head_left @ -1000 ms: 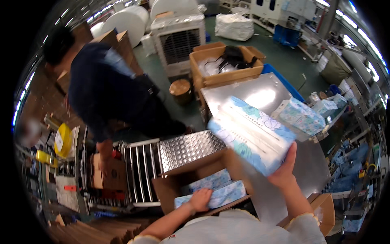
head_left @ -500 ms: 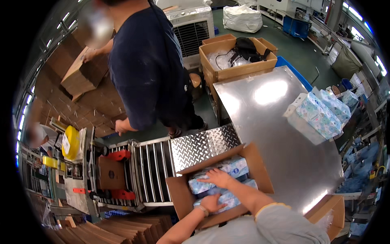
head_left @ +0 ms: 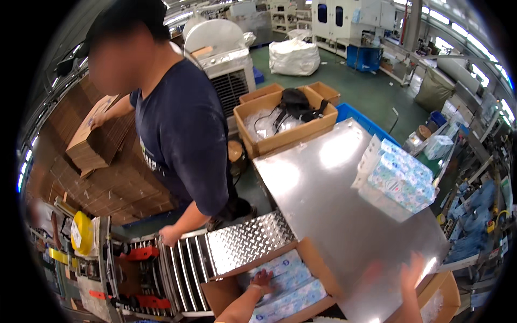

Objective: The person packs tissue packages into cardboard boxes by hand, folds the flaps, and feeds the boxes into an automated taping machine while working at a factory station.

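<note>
Two stacked tissue packs sit on steel table beyond right hand.

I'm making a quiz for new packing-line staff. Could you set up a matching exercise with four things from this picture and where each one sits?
Things:
1. left hand
2. right hand
3. stack of blue-and-white wrapped tissue packs
4. black bag

Places:
A. on the far right part of the shiny steel table
B. in the open brown cardboard box beyond the table
C. on tissue packs inside the near open cardboard carton
D. blurred, over the table's near edge

Pairs: 1-C, 2-D, 3-A, 4-B
</note>
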Demonstrator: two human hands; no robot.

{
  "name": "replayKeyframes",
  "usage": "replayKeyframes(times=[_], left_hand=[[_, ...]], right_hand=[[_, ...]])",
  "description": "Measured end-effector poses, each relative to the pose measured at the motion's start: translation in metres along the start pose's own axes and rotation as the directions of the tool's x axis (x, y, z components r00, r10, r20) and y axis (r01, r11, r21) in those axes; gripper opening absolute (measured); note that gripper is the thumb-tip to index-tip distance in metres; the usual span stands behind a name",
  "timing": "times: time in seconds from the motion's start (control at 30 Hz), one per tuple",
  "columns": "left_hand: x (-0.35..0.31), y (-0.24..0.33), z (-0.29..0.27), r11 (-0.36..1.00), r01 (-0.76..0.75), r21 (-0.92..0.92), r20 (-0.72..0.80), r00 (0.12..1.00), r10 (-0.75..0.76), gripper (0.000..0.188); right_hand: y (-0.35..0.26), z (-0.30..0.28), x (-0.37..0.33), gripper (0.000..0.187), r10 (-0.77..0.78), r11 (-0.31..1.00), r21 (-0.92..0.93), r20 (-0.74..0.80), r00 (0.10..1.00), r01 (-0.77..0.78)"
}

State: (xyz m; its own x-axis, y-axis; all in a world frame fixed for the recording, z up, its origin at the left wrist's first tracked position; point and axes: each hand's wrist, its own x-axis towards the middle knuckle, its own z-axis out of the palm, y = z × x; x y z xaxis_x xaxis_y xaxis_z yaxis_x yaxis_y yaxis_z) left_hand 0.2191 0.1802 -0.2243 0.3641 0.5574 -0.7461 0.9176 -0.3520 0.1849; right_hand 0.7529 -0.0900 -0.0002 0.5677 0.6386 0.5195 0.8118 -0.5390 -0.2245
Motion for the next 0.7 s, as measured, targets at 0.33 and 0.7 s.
replayKeyframes(times=[0.33, 0.7], left_hand=[[0.000, 0.141, -0.028, 0.783, -0.418, -0.460, 0.046, 0.870, 0.491, 0.088], [-0.011, 0.101, 0.011, 0.758, -0.543, -0.361, -0.134, 0.834, 0.535, 0.073]], right_hand=[[0.102, 0.003, -0.074, 0.035, 0.599, 0.796, -0.203, 0.134, 0.790, -0.570], [0.089, -0.017, -0.106, 0.030, 0.639, 0.765, -0.178, 0.087, 0.764, -0.619]])
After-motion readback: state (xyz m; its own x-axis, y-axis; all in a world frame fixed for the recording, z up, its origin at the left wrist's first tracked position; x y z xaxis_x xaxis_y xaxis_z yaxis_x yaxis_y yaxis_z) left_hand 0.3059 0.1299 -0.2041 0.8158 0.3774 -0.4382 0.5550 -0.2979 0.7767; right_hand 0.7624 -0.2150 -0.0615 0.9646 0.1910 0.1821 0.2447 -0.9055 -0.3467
